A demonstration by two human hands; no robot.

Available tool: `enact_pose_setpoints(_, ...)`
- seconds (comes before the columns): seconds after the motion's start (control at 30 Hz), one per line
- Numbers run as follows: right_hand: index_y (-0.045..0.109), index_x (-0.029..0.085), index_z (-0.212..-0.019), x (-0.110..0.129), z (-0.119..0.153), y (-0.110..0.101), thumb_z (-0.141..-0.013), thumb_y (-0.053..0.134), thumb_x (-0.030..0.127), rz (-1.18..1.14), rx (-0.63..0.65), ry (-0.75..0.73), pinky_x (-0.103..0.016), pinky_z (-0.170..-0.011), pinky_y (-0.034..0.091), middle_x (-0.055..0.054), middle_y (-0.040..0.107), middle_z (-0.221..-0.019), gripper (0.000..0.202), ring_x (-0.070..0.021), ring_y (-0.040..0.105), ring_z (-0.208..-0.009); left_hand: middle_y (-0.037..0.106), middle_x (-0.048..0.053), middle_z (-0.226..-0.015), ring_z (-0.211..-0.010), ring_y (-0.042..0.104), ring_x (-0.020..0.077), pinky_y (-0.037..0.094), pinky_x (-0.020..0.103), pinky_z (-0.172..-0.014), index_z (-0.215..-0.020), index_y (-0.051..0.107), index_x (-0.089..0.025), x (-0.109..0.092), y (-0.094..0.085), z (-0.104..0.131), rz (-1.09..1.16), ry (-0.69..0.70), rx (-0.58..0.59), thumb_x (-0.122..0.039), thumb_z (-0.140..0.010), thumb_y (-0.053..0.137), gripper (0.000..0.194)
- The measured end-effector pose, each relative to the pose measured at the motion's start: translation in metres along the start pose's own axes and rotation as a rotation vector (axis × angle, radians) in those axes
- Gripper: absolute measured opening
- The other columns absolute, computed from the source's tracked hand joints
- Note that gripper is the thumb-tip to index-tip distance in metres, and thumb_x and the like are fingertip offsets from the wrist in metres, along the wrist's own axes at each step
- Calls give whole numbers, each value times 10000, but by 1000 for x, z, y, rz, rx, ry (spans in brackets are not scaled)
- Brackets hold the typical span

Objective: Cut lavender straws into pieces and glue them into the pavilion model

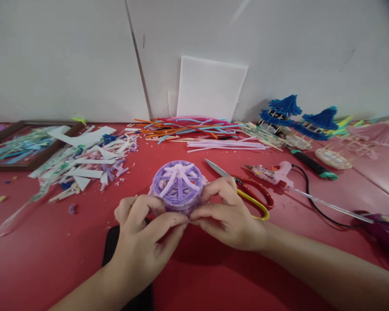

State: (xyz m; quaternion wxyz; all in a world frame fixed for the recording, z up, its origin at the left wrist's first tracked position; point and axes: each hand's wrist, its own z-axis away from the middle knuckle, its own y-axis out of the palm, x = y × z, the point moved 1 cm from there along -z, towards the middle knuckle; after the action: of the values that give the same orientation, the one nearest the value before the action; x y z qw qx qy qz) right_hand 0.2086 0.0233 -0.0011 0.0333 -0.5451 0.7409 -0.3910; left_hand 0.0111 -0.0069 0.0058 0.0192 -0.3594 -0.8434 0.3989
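Note:
A round purple pipe-cleaner craft [178,183], with light and dark spokes meeting at a raised centre, is held just above the red table. My left hand [145,233] is closed on its left and near side, thumb and fingertip pinched at the lower edge. From the right, my right hand [228,214] also grips it, and both sets of fingertips meet at the near rim. What they pinch there is too small to make out. Behind my right wrist lie scissors [253,190] with red and yellow handles. Under my left hand is a black phone-like slab [112,242].
A pink glue gun [272,175] with cord lies right, near a green-black cutter [313,164]. Pipe cleaners [194,129] line the back. Scraps [87,162] and a brown frame [32,164] fill the left. Blue-roofed models [282,114] stand back right; a white board [212,88] leans on the wall.

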Motion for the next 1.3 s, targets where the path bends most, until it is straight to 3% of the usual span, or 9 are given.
enact_pose_setpoints(0.2, 681, 222, -883, 0, 3, 1, -855, 635, 192, 66, -5, -64, -330, -827, 368, -13, 576, -865, 61, -162, 505, -885, 521, 38, -839, -780, 502, 225, 303, 393, -715, -831, 688, -283, -1, -1, -1, 10, -1, -2, -156, -796, 667, 133)
enact_pose_setpoints(0.43, 664, 197, -825, 12, -3, 1, -876, 551, 100, 60, 15, 86, -347, -827, 350, -43, 563, -927, 157, -177, 508, -938, 552, 22, -790, -727, 505, 196, 319, 379, -702, -799, 722, -303, 0, 0, 0, 6, -22, -19, -191, -797, 686, 118)
enact_pose_setpoints(0.67, 645, 181, -837, 19, -3, 2, -886, 533, 97, 74, 25, 139, -332, -825, 351, -52, 567, -960, 148, -176, 515, -960, 562, 14, -792, -739, 527, 188, 346, 383, -706, -818, 721, -315, 2, -1, -1, 17, -20, -19, -201, -817, 663, 128)
enact_pose_setpoints(0.9, 678, 201, -931, 6, 0, -3, -885, 613, 216, 95, 49, -48, -304, -807, 372, -20, 606, -886, 81, -156, 504, -852, 554, 15, -810, -744, 531, 189, 340, 390, -710, -823, 695, -308, 2, -3, -1, -19, 6, -18, -169, -804, 654, 146)
enact_pose_setpoints(1.1, 702, 222, -902, 0, 1, -5, -877, 634, 230, 62, -7, -28, -312, -815, 382, -9, 603, -868, 73, -146, 528, -854, 566, 17, -798, -751, 546, 197, 355, 392, -712, -769, 667, -290, 0, -4, -3, -12, 1, -43, -187, -810, 651, 112)
enact_pose_setpoints(1.3, 708, 215, -899, -4, 2, -5, -866, 646, 235, 54, 5, -74, -340, -833, 401, -23, 623, -878, 73, -166, 538, -869, 607, 15, -804, -768, 550, 206, 375, 392, -714, -842, 674, -303, -1, -2, 0, -31, 9, -35, -214, -791, 692, 105)
